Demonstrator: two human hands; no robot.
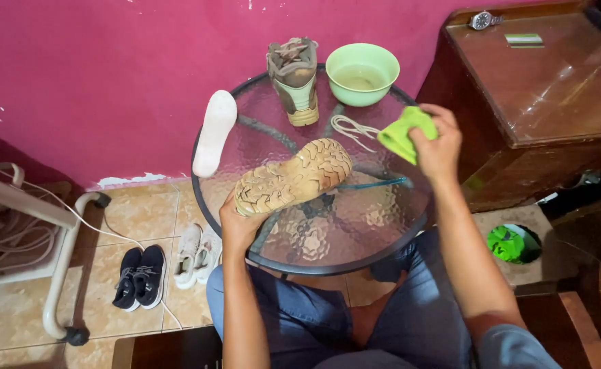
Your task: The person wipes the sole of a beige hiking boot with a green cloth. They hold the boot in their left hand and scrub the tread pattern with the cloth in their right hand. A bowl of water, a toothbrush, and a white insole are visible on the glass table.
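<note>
Denim-covered knees of mine sit lowest in view, tucked under the edge of the round glass worktop (355,236). Just above them my left hand (237,227) grips the heel end of a tan boot (294,178), fingers curled around it, so that the boot lies on its side with the lugged sole turned up toward me and its toe pointing toward the far right. My right hand (438,152) is raised over the right part of the worktop, fingers pinched shut on a bunched lime-green cloth (404,132), which is held clear of the boot, a little beyond its toe. A loose pale shoelace (352,130) lies on the glass between the cloth and the boot. Farther back the second tan boot (294,78) stands upright near the wall, with a light green bowl (362,73) of water just beside it on the right. A white insole (214,131) rests at the left rim, hanging partly over the edge. Down on the tiled floor to my left are a pair of black sneakers (140,277) and a pair of whitish sneakers (198,253), side by side. A dark wooden cabinet (546,89) stands to the right, with a wristwatch (482,20) on its top.
</note>
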